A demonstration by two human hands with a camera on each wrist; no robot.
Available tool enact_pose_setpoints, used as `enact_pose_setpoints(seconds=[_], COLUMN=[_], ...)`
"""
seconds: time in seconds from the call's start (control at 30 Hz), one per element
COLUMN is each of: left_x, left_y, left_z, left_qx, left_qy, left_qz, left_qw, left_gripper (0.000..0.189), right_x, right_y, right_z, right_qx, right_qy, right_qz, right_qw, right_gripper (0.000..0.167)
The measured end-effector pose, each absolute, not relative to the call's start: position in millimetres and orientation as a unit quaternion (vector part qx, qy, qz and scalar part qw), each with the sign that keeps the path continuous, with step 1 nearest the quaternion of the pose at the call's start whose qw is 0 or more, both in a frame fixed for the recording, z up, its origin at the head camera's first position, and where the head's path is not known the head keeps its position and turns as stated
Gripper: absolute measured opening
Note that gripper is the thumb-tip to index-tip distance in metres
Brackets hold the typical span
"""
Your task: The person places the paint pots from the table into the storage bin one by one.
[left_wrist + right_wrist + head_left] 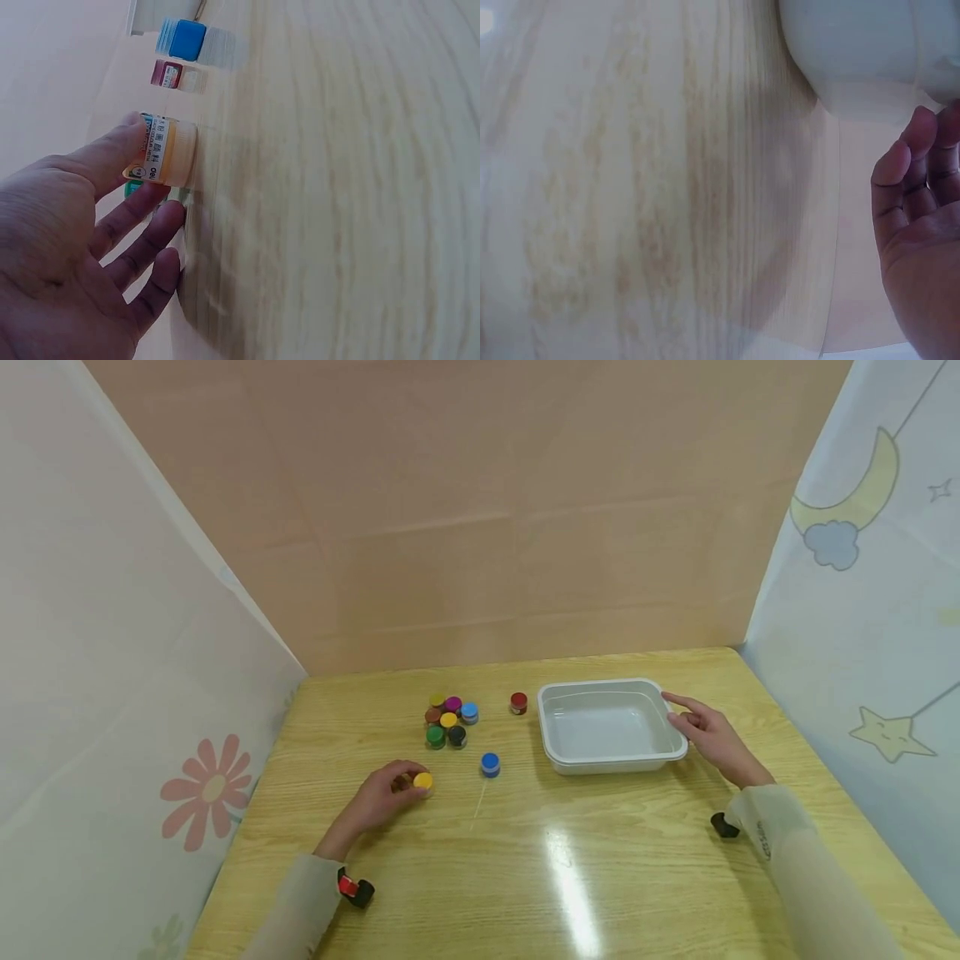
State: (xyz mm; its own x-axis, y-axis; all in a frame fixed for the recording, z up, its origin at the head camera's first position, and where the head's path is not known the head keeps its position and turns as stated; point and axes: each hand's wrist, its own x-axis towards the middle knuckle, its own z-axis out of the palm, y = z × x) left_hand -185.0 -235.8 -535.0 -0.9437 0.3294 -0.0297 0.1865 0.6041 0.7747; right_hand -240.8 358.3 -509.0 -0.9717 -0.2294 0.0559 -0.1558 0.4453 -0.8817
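Note:
My left hand (387,795) pinches a small paint jar with a yellow lid (423,782) between thumb and fingers. In the left wrist view, the thumb presses one side of this labelled paint jar (159,151), while the other fingers curve loosely below it. A blue-lidded paint jar (490,765) stands to the right of that hand. At the right side of the table, my right hand (712,737) holds the rim of a white rectangular tray (566,763), thumb over the edge and index finger stretched along the far corner. The right wrist view shows its other fingers bent beside the tray (855,56).
Several paint jars cluster beyond the left hand, among them green (436,737), black (457,737) and light blue (469,712) ones. A dark red jar (518,702) stands apart, left of the tray. Patterned side walls and a plain back wall (480,543) border the wooden table (465,885).

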Motion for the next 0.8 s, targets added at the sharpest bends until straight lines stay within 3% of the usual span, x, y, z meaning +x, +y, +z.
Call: enact_pose_setpoints(seconds=[0.8], left_x=[-186], left_y=[-210], left_z=[-511], left_qx=[0.166], left_qy=[0.843], left_qz=[0.506], left_qw=[0.076], left_gripper=[0.034], right_x=[-238], right_y=[357], right_z=[-507], right_qx=[-0.106], right_qy=[0.849], right_qz=[-0.516], right_qw=[0.04], right_gripper=[0.057])
